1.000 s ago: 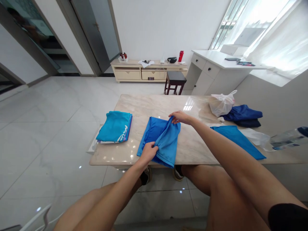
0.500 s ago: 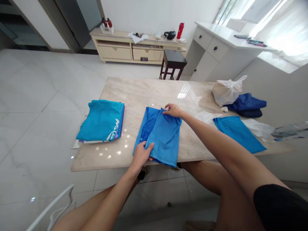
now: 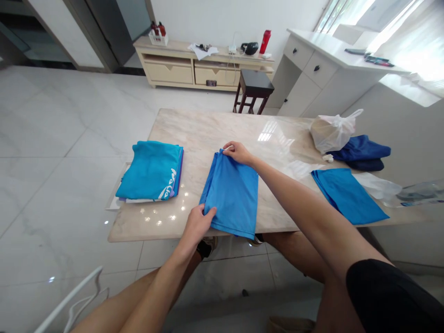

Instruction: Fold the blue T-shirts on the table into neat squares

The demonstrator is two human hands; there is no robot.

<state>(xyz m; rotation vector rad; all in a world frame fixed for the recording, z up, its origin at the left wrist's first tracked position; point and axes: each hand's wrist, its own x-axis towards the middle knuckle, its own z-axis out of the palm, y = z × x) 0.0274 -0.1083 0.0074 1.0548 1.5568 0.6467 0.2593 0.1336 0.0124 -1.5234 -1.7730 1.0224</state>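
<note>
A folded blue garment (image 3: 234,194) lies on the marble-patterned table (image 3: 187,125) in front of me; its exact kind is not clear. My left hand (image 3: 199,223) grips its near left corner between thumb and fingers. At the far left corner, my right hand (image 3: 237,151) pinches the cloth. The upper layer covers most of the layer beneath, which shows as a strip along the left side. To the left sits a stack of folded clothes (image 3: 152,169), topped by a teal one with white lettering. Another folded blue cloth (image 3: 348,194) rests to the right.
At the table's right end are a tied white plastic bag (image 3: 333,132), a dark blue cloth bundle (image 3: 362,150) and a clear plastic bottle (image 3: 423,192). Beyond the table stand a dark stool (image 3: 255,83), a low cabinet (image 3: 169,71) and a white desk (image 3: 319,69).
Both hands have drawn the upper layer leftward, over the inner strip that showed before. My right hand moved left along the far edge. The view has shifted slightly.
</note>
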